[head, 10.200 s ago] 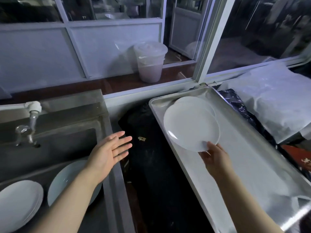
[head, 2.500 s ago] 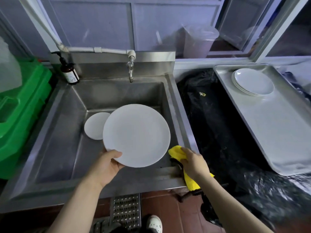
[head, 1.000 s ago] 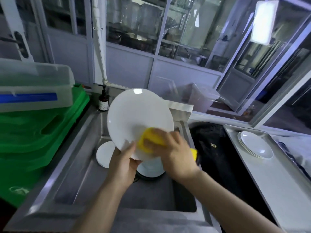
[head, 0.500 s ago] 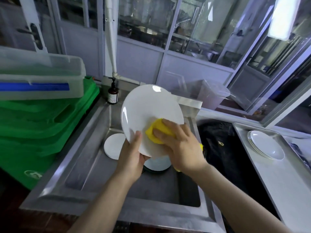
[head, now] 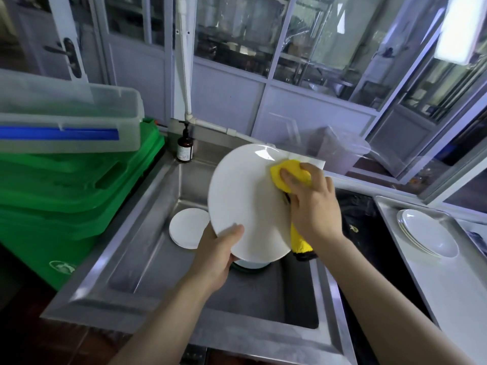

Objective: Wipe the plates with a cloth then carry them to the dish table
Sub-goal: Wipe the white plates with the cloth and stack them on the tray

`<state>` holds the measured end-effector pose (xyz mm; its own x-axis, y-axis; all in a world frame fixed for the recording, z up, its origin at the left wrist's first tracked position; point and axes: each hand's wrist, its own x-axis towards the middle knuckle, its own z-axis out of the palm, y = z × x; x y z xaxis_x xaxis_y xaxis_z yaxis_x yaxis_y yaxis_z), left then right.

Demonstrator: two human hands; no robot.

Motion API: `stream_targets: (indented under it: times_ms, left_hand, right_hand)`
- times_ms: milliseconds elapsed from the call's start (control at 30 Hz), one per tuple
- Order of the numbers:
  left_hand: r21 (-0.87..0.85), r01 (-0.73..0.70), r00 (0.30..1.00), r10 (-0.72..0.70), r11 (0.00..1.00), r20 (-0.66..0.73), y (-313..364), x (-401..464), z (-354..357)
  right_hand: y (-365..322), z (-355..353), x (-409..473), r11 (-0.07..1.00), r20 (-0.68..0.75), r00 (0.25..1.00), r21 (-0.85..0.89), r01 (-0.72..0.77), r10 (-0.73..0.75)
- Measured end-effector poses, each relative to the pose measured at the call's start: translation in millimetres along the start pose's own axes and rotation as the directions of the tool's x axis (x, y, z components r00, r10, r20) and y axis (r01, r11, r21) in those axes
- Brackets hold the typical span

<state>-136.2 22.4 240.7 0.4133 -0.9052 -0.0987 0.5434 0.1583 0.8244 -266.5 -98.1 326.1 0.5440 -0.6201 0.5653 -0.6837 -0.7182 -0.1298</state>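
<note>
- Since half a second ago, the yellow cloth [head: 288, 175] is shifted from the lower middle of the plate [head: 247, 204] up to its upper right rim.
- That plate is held tilted above the sink [head: 147, 248], its lower edge pinched by the left hand [head: 218, 246].
- The cloth is pressed on by the right hand [head: 311, 204].
- Overlapping strokes are best kept, with the rim covered and the pinch firm.

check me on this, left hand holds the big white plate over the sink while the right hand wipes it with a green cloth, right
Not quite: the cloth is yellow, not green; the green things are the crates left of the sink. The head view shows it. The rest holds: the left hand holds the big white plate over the sink while the right hand wipes it.
</note>
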Motion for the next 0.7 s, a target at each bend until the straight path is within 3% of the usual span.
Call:
stream_targets:
  times_ms: [133, 200, 267, 367, 433, 500, 600, 700]
  left_hand:
    - [0.028, -0.029, 1.000, 0.029, 0.999, -0.003, 5, 3, 1]
    - [0.043, -0.044, 0.999, 0.044, 0.998, 0.017, 8, 3, 1]
    - [0.028, -0.042, 0.999, 0.041, 0.999, 0.015, 9, 3, 1]
    - [0.038, -0.031, 0.999, 0.032, 0.999, -0.009, 8, 0, 3]
    - [0.080, -0.028, 1.000, 0.028, 0.996, 0.002, 7, -4, 8]
    - [0.107, -0.020, 1.000, 0.019, 0.994, 0.009, 4, -7, 12]
    - [0.171, -0.002, 1.000, 0.005, 0.985, -0.018, 3, -6, 13]
    - [0.196, 0.018, 1.000, -0.013, 0.980, -0.027, 2, -5, 7]
  right_hand:
    - [-38, 7, -26, 0.947, 0.061, 0.949, 0.105, 0.303, -0.310]
    - [-46, 9, -32, 0.918, 0.091, 0.921, 0.161, 0.362, -0.379]
    - [-39, 8, -25, 0.941, 0.071, 0.952, 0.188, 0.281, -0.298]
    - [-16, 8, -5, 0.991, -0.013, 1.000, 0.135, 0.010, -0.008]
    - [-8, 6, 8, 0.974, -0.059, 0.979, 0.130, -0.185, 0.193]
    - [-13, 5, 16, 0.965, -0.066, 0.970, 0.140, -0.224, 0.234]
    - [-36, 3, 20, 0.982, -0.050, 0.996, 0.176, -0.069, 0.079]
    - [-57, 1, 9, 0.952, 0.023, 0.981, 0.247, 0.183, -0.194]
